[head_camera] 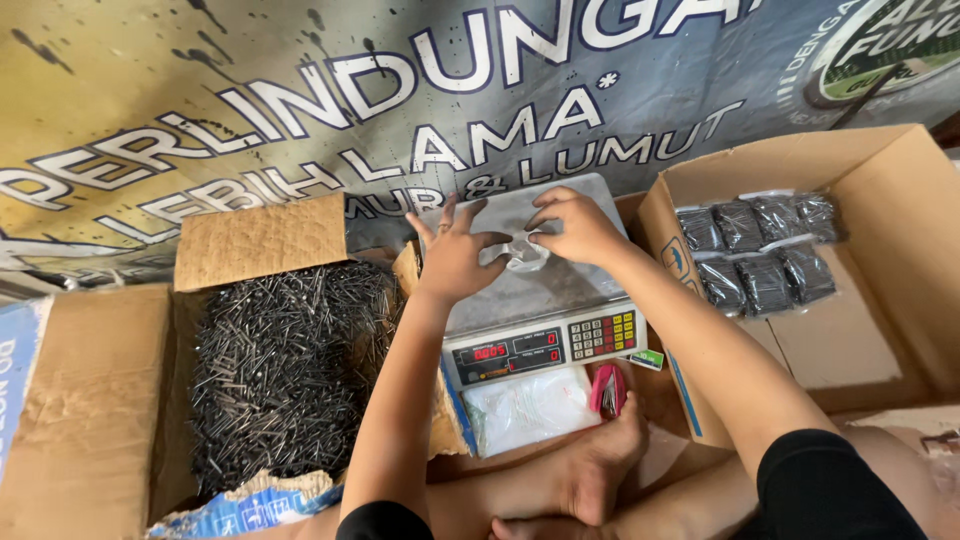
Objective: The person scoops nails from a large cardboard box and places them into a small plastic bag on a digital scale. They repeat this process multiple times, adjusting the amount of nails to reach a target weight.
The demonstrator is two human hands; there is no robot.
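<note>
Both hands are over the steel pan of a digital weighing scale (545,345) in the middle of the view. My left hand (455,255) and my right hand (575,225) each pinch an edge of a small clear plastic bag (522,252) that rests on the pan. The left hand's other fingers are spread. Left of the scale an open cardboard box (90,400) is filled with loose dark nails (285,370).
On the right, a second cardboard box (880,330) holds several sealed bags of nails (760,250). A stack of clear bags (530,408) and a pink tool (608,388) lie in front of the scale, next to my bare foot (590,470). A printed banner covers the floor behind.
</note>
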